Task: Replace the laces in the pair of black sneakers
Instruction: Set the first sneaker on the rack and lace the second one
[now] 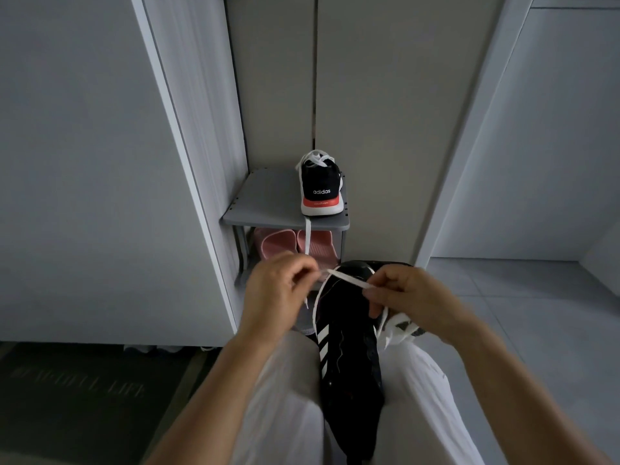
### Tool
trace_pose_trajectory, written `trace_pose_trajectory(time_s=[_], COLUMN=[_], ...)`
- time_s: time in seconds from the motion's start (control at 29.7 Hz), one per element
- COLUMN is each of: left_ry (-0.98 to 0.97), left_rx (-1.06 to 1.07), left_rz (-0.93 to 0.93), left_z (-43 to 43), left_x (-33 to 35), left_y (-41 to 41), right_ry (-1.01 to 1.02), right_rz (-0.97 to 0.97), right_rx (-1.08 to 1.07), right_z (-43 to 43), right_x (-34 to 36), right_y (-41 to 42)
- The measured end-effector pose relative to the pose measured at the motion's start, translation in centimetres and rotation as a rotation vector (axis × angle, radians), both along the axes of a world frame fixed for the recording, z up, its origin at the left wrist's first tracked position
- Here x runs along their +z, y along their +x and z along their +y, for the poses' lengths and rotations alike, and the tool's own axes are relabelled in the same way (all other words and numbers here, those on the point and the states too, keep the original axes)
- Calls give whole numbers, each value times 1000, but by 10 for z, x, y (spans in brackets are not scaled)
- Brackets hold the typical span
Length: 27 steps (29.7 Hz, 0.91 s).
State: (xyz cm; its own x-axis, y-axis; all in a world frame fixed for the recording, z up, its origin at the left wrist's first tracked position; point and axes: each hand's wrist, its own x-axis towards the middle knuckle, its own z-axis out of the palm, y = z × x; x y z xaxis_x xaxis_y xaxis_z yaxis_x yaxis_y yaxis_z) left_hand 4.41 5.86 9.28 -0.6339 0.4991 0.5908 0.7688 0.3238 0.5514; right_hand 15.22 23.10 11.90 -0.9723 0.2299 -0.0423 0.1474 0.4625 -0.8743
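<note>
A black sneaker with white stripes [349,357] lies between my knees, toe toward me. A white lace [347,280] stretches across its opening. My left hand [275,293] pinches one end of the lace at the left of the shoe. My right hand [409,297] pinches the other part of the lace at the right, over the shoe's collar. The second black sneaker [320,187], with white laces and a red-and-white heel, stands on a small grey shelf [265,209], heel toward me; one lace hangs over the shelf's front edge.
Pink slippers [285,245] sit under the grey shelf. Tall grey cabinet doors [100,162] stand at the left and back. A dark doormat [77,387] lies at the lower left. Grey floor tiles [520,313] stretch to the right.
</note>
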Motion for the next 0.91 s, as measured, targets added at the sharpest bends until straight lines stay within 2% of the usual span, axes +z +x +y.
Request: trace_pose_trajectory(time_s=[0.07, 0.13, 0.24, 0.37, 0.57, 0.67, 0.74, 0.84, 0.91], left_ry=[-88, -143, -77, 10, 5, 19, 32, 206, 352], left_rx=[21, -14, -51, -4, -29, -69, -102, -163, -80], left_rz=[-17, -55, -117, -122, -113, -310, -535, -965, -1118], left_z=[-4, 0, 12, 22, 21, 13, 7, 3, 1], left_x=[-1, -3, -1, 8, 12, 12, 10, 2, -9], left_y=[-3, 5, 16, 14, -1, -3, 1, 12, 16], right_ry=[5, 72, 148, 135, 117, 184, 231, 356, 393], right_rz=[79, 115, 75, 38, 9, 45, 56, 87, 191], right_rx=[-89, -56, 56, 130, 172, 129, 88, 19, -100], right_z=[7, 9, 4, 2, 8, 10, 6, -5, -12], right_x=[4, 7, 15, 32, 44, 42, 36, 20, 15], right_y=[-2, -8, -20, -27, -33, -39, -46, -54, -47])
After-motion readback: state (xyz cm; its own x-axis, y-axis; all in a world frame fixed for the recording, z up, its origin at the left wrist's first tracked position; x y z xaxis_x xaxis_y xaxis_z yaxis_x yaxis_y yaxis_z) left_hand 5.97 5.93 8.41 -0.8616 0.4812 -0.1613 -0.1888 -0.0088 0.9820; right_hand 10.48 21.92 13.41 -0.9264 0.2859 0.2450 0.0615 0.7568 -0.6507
